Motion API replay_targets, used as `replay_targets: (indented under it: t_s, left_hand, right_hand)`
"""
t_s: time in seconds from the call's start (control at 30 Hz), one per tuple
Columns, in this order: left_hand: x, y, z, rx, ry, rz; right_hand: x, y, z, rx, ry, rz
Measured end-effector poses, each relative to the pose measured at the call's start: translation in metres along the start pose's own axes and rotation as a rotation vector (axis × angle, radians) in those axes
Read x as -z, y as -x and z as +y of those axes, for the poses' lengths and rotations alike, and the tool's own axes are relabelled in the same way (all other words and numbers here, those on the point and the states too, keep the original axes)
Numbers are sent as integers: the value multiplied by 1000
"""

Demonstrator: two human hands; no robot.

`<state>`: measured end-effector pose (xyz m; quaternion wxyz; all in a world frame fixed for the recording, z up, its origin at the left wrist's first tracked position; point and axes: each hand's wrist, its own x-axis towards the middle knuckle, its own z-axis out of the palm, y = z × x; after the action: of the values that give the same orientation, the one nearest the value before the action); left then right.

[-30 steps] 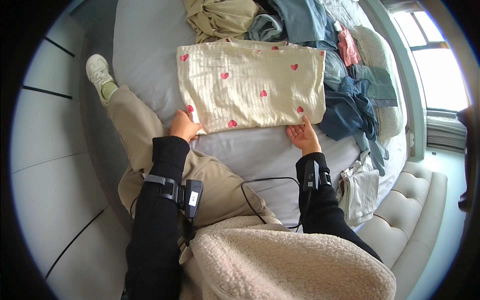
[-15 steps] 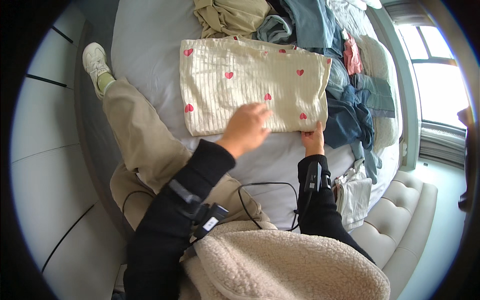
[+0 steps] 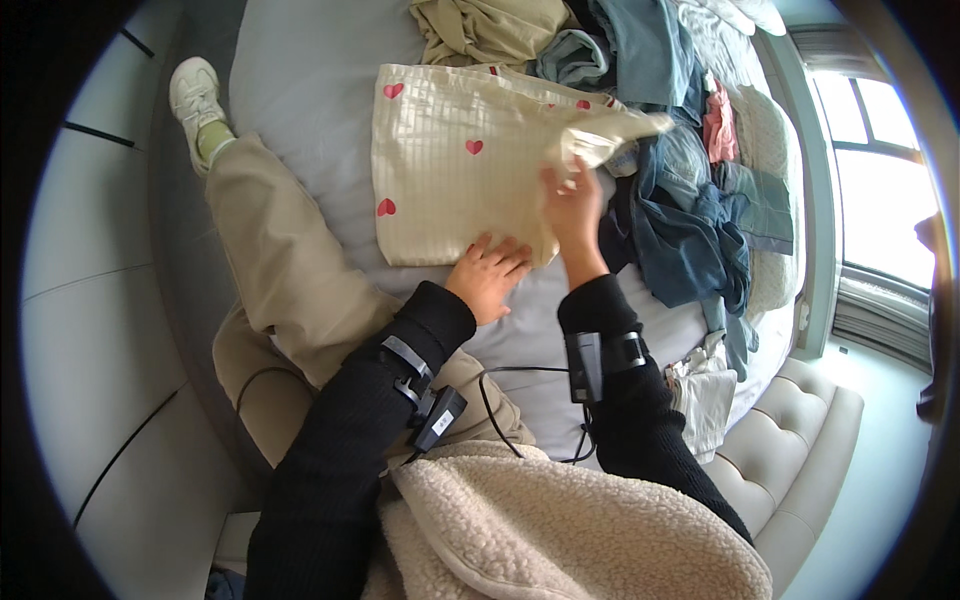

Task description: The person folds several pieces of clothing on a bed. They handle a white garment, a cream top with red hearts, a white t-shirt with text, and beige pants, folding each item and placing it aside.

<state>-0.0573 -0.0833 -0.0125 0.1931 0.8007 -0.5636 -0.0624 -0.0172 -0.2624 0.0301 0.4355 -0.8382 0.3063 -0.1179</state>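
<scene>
A cream, shiny cloth garment with red hearts [image 3: 430, 160] lies spread on the bed, probably pajamas; its exact kind does not show. My left hand [image 3: 490, 275] rests flat on its near edge with the fingers spread. At the garment's right side, my right hand [image 3: 575, 205] grips the cloth and holds that part raised and bent inward. The lifted portion is crumpled and slightly blurred. My right fingertips are partly hidden by the cloth.
Beyond the garment lie a khaki garment [image 3: 485, 28] and blue denim clothes [image 3: 645, 50]. More dark blue clothing [image 3: 690, 250] and a pink item [image 3: 719, 125] sit to the right. White folded clothing [image 3: 700, 400] lies near the tufted headboard [image 3: 785, 420]. A black cable [image 3: 520, 369] loops before me.
My right hand has moved up and left from the near right corner, lifting the garment's right side inward. My left hand has come down onto its near edge.
</scene>
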Motion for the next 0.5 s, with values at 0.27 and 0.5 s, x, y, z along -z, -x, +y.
replay_targets:
  t_s: [0.27,0.5]
  left_hand:
    - [76,37,-21,102,297,-398]
    - [107,52,-67,547,285,149]
  right_hand:
    - [-58,74,-35,622,158,-561]
    - [-2,88,-1,329,143,-272]
